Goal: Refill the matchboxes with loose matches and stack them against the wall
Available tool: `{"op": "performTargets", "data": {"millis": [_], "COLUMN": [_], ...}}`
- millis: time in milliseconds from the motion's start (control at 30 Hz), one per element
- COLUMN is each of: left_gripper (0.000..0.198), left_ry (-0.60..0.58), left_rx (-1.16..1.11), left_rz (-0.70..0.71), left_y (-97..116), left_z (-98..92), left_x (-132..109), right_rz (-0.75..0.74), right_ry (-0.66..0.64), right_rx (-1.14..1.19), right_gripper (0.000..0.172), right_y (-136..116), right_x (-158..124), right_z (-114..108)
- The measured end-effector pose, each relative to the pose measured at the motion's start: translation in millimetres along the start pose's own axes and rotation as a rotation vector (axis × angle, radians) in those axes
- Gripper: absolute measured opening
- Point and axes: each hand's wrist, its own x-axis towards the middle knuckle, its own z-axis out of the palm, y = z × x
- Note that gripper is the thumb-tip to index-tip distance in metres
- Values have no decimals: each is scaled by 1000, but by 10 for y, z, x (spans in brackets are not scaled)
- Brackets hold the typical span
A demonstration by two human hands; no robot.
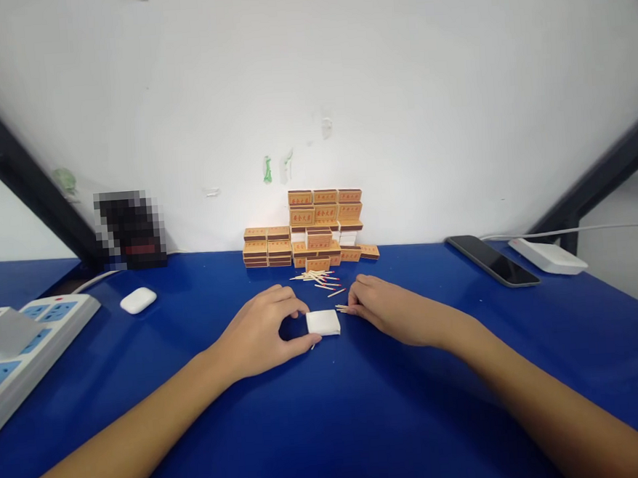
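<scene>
My left hand (265,331) holds a small white box (323,323) at its left end, with thumb and fingers around the edges. To the right of the box, my right hand (385,308) pinches several matchsticks (342,309), which point left toward the box. Behind the box lies a loose pile of matches (316,276) with reddish tips. One more stick end (313,346) shows beside my left thumb. Farther back, orange matchboxes (326,214) are stacked against the wall, with a lower stack (267,248) on their left.
A power strip (58,344) and a white earphone case (138,300) lie on the blue table (332,427) at left. At right are a black phone (492,259) and a white device (548,256) with a cable. A blurred dark object (135,230) stands at back left.
</scene>
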Motion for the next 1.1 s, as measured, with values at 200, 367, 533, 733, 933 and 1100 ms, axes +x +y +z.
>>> {"op": "performTargets", "data": {"millis": [200,367,533,733,933,1100], "left_gripper": [26,26,26,22,25,24], "left_ry": [12,26,34,29,30,32], "left_rx": [21,31,55,94,107,97], "left_rz": [4,1,16,36,49,61], "left_y": [-3,-14,8,81,84,75], "left_z": [11,10,11,18,47,44], "left_x": [-1,1,1,-2,-7,-6], "right_rz": [-30,-16,-26,-126,-147,-132], "right_ry": [20,16,86,186,88,102], "right_rx": [-67,-68,13,45,-140,-43], "right_gripper": [25,27,25,23,17,11], "right_y": [-71,-67,-136,-456,-537,-451], "right_x": [6,-11,-44,-29,19,-1], "right_z": [37,37,-31,10,125,98]}}
